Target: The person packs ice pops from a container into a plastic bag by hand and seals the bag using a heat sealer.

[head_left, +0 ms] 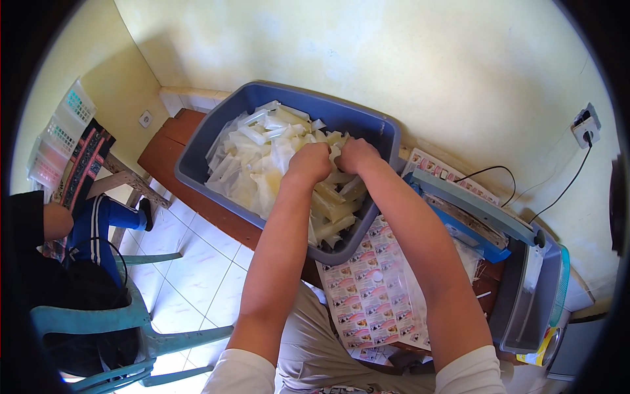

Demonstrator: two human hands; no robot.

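A large grey-blue tub stands on a brown wooden bench and holds a heap of clear plastic packets with pale yellowish contents. Both hands reach into the tub at its right half. My left hand is closed, knuckles up, on the packets; what its fingers grip is hidden. Just to its right, my right hand is closed too, a small gap apart from the left, with its fingertips hidden among the packets.
Right of the tub are a blue sealing device, printed label sheets, a grey bin and a wall socket with a cable. At left, a person sits near a green plastic chair.
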